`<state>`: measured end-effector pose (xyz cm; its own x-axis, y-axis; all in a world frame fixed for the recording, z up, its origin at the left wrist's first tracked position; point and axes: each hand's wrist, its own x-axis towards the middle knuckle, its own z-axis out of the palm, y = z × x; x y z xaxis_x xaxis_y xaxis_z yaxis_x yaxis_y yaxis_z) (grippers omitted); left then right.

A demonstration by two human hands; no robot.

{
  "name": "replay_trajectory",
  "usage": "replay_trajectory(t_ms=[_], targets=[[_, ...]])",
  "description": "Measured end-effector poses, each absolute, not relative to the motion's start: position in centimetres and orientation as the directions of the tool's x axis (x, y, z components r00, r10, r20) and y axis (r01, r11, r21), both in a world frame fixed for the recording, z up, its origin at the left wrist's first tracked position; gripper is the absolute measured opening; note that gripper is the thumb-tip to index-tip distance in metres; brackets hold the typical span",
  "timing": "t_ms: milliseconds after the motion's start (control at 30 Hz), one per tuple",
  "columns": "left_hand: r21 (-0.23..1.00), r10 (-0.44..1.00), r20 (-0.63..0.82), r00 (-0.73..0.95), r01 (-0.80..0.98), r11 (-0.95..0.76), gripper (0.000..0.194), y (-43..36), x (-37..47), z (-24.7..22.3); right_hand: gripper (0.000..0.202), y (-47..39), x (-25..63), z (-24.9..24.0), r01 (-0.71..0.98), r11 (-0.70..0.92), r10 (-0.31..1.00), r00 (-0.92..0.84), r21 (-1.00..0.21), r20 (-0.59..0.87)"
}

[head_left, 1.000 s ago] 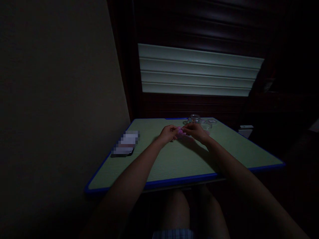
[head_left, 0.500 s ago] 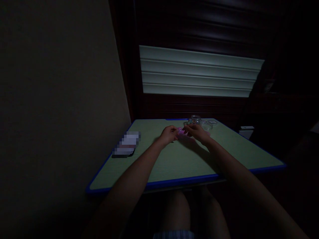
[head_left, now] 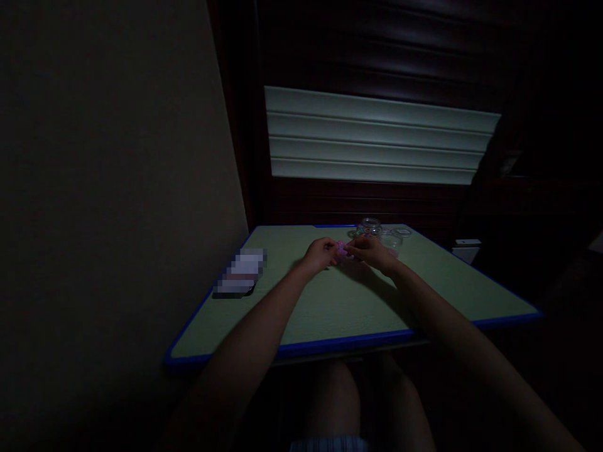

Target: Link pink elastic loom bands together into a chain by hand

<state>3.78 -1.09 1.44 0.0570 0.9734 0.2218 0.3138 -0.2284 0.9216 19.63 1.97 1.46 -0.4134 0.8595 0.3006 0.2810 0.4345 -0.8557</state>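
Two hands, fingers pinched: left hand [head_left: 319,253] and right hand [head_left: 373,252] at one pink piece [head_left: 342,248], held, not set down, its completeness unclear; jar [head_left: 370,223], far right.

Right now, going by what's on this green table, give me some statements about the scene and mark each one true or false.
The left hand and right hand both have fingers at the pink item. True.
The clear jar stands nearer the person than both hands. False: the jar is beyond them.
The table has a blue edge. True.
The pixelated flat item lies by the table's right edge. False: the flat item is by the left edge.
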Motion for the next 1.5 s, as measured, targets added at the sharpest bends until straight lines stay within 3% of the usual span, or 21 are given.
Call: replay_trajectory(t_ms=[833,1500], targets=[[0.934,0.988,0.143,0.061,0.323,-0.155,0.024,-0.9,3.6,1.8,0.033,3.4,19.9,0.6,0.235,0.56,0.797,-0.416,-0.794,0.438],[0.92,0.975,0.212,0.069,0.323,-0.223,0.018,-1.1,3.7,1.6,0.036,2.4,19.5,1.3,0.281,0.495,0.835,-0.415,-0.822,0.361]])
